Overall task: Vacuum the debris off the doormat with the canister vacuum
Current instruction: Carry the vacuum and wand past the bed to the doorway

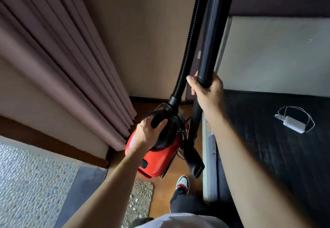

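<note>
Gripping the canister vacuum handle [157, 120], left hand [147, 135] fingers curl; right hand [208, 93] fingers clasp the wand [213, 38].

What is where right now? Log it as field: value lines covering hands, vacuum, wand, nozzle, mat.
left hand: grips the handle
right hand: grips the wand
vacuum: red, beside the curtain
hose: runs up from the vacuum
nozzle: right of the vacuum, not on the mat
mat: on the floor, pale debris on it
bed: charger lies on it
</note>
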A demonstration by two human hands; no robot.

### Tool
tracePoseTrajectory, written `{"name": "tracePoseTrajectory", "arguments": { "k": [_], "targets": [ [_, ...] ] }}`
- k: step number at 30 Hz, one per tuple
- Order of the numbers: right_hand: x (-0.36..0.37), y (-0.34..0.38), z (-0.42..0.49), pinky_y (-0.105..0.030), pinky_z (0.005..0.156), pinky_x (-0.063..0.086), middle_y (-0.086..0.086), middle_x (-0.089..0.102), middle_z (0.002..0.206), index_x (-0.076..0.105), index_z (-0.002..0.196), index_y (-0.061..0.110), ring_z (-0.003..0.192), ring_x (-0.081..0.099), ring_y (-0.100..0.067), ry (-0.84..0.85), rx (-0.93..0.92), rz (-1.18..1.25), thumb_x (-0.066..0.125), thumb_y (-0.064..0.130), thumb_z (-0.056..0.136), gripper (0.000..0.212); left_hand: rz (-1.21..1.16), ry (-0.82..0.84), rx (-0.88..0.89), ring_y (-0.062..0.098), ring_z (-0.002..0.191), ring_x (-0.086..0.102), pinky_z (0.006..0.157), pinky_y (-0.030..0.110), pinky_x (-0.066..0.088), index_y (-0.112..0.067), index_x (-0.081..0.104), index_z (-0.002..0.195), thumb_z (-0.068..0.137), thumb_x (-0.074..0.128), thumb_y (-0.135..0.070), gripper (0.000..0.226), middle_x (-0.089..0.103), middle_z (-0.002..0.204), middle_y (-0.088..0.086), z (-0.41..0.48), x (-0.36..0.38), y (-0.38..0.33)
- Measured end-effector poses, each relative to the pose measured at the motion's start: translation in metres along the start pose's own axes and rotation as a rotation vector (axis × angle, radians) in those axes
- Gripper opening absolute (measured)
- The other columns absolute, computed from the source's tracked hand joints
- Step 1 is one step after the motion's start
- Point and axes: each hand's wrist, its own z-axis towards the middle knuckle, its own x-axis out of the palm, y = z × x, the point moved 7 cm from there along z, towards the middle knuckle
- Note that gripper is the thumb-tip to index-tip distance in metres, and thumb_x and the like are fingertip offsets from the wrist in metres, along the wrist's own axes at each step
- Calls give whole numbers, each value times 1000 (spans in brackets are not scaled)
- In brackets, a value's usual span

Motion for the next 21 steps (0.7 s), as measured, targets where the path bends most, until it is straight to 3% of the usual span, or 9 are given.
{"name": "tracePoseTrajectory", "arguments": {
  "k": [3,9,13,17,21],
  "targets": [
    [-1,-8,50,-24,54,46,5,56,58,58,81,17,48,53,-8,26,-14,44,76,8,91,23,0,-24,-4,5,80,63,61,4,43,-23,70,122,94,66,-43,35,69,100,-7,41,7,-16],
    [6,-28,114,-25,55,47,5,58,62,59,85,17,51,53,-9,62,4,88,75,5,92,21,-5,-66,-14,-2,74,59,59,0,41,-21,71,120,94,68,-41,33,69,95,-7,95,15,-32],
    [18,-44,139,-30,58,48,2,57,65,59,89,11,54,54,-12,82,31,105,75,8,92,16,8,-74,-43,4,77,64,61,5,43,-21,72,114,92,68,-45,32,69,92,-8,124,18,-27],
    [29,-52,153,-32,58,47,2,57,62,59,85,17,53,53,-15,95,38,113,74,10,91,18,-11,-67,-48,12,87,69,75,27,56,-23,72,113,92,67,-46,32,72,96,-8,143,19,-18],
    [39,-57,165,-33,59,47,3,57,61,59,82,21,52,53,-14,84,45,101,74,9,90,21,-16,-42,-56,13,89,69,77,30,57,-23,71,116,92,66,-47,34,73,99,-5,160,19,-12]
  ]
}}
